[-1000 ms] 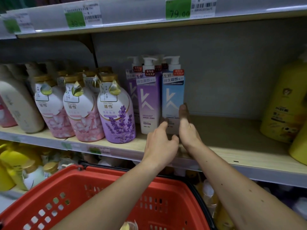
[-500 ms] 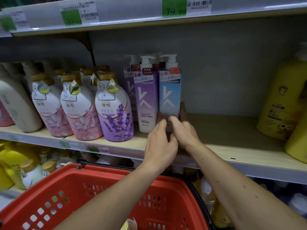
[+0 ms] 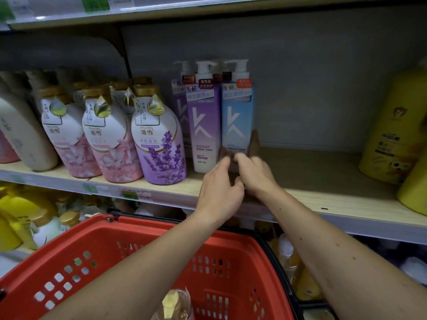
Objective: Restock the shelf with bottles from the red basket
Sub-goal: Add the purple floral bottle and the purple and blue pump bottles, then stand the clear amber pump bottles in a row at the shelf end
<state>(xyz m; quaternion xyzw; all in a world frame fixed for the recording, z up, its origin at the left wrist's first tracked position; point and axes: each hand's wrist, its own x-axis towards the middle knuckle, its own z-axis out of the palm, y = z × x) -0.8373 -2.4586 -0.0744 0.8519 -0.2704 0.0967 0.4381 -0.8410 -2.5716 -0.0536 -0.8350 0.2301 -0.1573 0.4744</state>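
A: Where was the blue bottle?
B: It stood upright on the shelf, touching the purple bottle to its left. Both hands held its base: the left hand had fingers curled against the lower left corner, the right hand wrapped the lower right, one finger up its side edge.

A: So which step?
B: I judged it to be seating and squaring that bottle in the row. Next would call for letting go without tipping it, then reaching down into the basket, where one clear, pale bottle showed at the bottom edge.

A: How would they handle?
B: The blue and purple ones were tall, flat-sided, smooth plastic with white pump tops, probably top-heavy. Left of them stood rounded, glossy bottles with flower prints. The shelf looked like light wood grain, with bare board to the right up to the yellow bottles. The basket was hard red plastic with slotted walls.
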